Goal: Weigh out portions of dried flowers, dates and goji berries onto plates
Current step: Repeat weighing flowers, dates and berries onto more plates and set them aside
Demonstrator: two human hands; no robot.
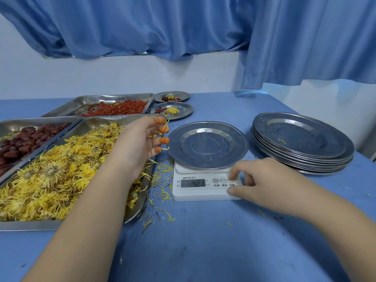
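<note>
Blue curtains (142, 27) hang over a pale wall behind a blue-covered counter (203, 241); taking the white scale (203, 192) as the middle of the dial, an empty plate (207, 145) sits on its platform at 12 o'clock, a stack of plates (303, 143) stands at 2 o'clock, and two filled plates (171, 110) lie further back at 11 o'clock, each with a little of every ingredient; the tray of dried flowers (61, 180) fills 9 o'clock, the tray of dates (24, 143) lies beyond it at 10 o'clock, and the tray of goji berries (118, 108) is behind both; loose petals litter the cloth between tray and scale; the left hand (138, 143) hovers over the flower tray's near corner, its orange-capped fingers (163, 140) spread and holding nothing, a stray petal or two clinging to them; the right hand (260, 180) rests on the scale's 3 o'clock side, one fingertip on the rightmost button and the thumb on the casing, gripping nothing; the display shows a figure, too blurred to read surely; this looks like zeroing the scale under a fresh plate, the start of a third portion; next, probably, the left hand must take a pinch of flowers and drop it on the plate, lightly, watching the reading, since such dry petals scatter easily.
</note>
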